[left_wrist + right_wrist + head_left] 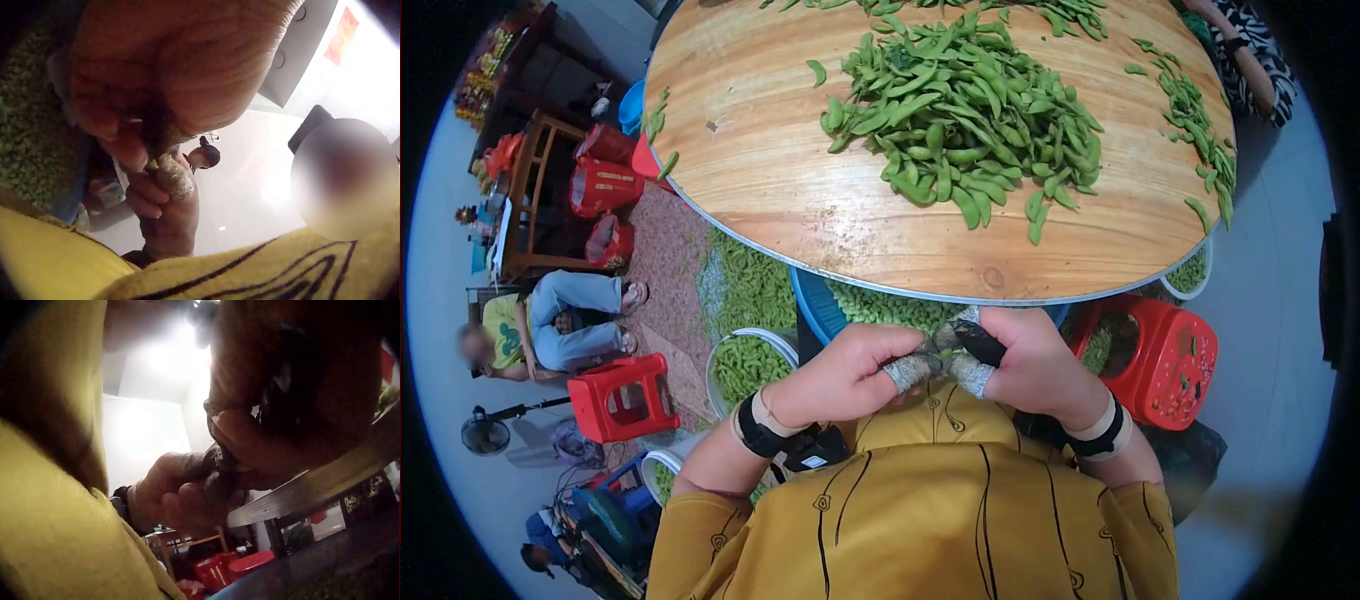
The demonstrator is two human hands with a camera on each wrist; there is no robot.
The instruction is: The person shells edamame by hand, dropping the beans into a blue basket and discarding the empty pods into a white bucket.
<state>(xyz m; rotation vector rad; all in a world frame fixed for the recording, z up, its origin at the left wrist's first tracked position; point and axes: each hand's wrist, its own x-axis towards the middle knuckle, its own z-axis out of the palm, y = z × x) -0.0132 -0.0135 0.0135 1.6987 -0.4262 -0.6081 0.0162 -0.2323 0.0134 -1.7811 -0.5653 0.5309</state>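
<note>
Both hands meet fingertip to fingertip at the table's near edge, in front of the yellow shirt. My left hand [840, 372] pinches at a green soybean pod [946, 353], mostly hidden by the fingers. From the other side my right hand [1045, 362] pinches the same pod, its thumb and finger wrapped in silvery-grey tape [972, 376]. A black object [982, 343] lies across the right hand's inner side; I cannot tell its kind. Below the hands, a blue basin [812, 308] holds pale shelled beans [890, 308]. A large heap of pods [970, 120] lies on the wooden table [770, 200].
A white bucket [785, 340] of pods stands left of the hands. Red stools [1180, 365] are to the right and left [615, 400]. Another person [550, 330] sits at the left; an arm [1250, 70] shows at the far right. More pods [1190, 110] line the table's right edge.
</note>
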